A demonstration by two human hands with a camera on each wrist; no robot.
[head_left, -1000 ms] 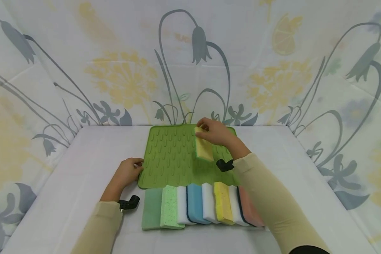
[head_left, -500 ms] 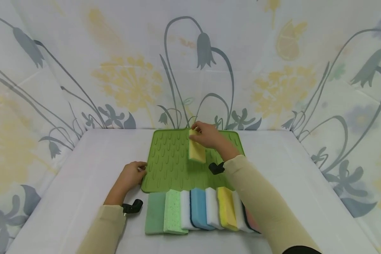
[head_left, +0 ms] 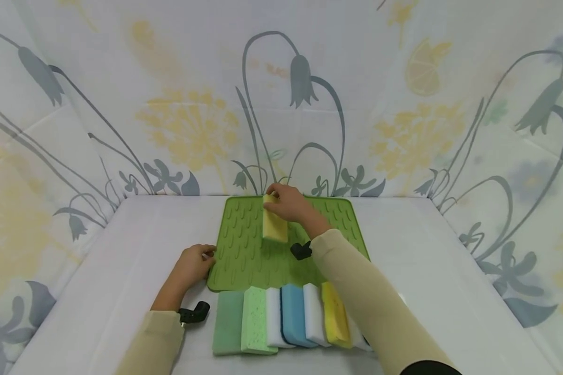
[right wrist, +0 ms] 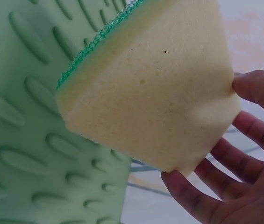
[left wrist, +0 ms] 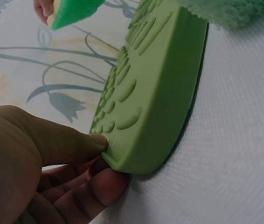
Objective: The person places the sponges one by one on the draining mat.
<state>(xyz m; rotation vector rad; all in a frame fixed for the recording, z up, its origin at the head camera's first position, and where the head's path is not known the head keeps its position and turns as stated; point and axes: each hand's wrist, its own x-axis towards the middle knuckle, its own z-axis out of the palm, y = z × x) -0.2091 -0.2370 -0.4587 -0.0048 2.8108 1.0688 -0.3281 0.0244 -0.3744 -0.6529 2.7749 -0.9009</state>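
Note:
A yellow sponge (head_left: 274, 228) with a green scouring layer is held by my right hand (head_left: 290, 203) over the left half of a green ribbed mat (head_left: 238, 268). In the right wrist view, thumb and fingertips grip one end of the sponge (right wrist: 155, 93), with the mat's raised ovals behind it. My left hand (head_left: 193, 266) is at the mat's left edge. The left wrist view shows its thumb on top of the mat (left wrist: 164, 98) and fingers under the rim, pinching it.
In front of the mat, a row of leaning sponges includes dark green (head_left: 228, 323), speckled light green (head_left: 257, 320), blue (head_left: 296, 317) and yellow (head_left: 336, 317) ones. My right sleeve (head_left: 370, 297) hides the row's right end. A flower-printed cloth (head_left: 300, 125) hangs behind the table.
My right hand has carried the yellow sponge leftward over the mat. The left hand keeps its pinch on the mat's edge. The head view has shifted slightly.

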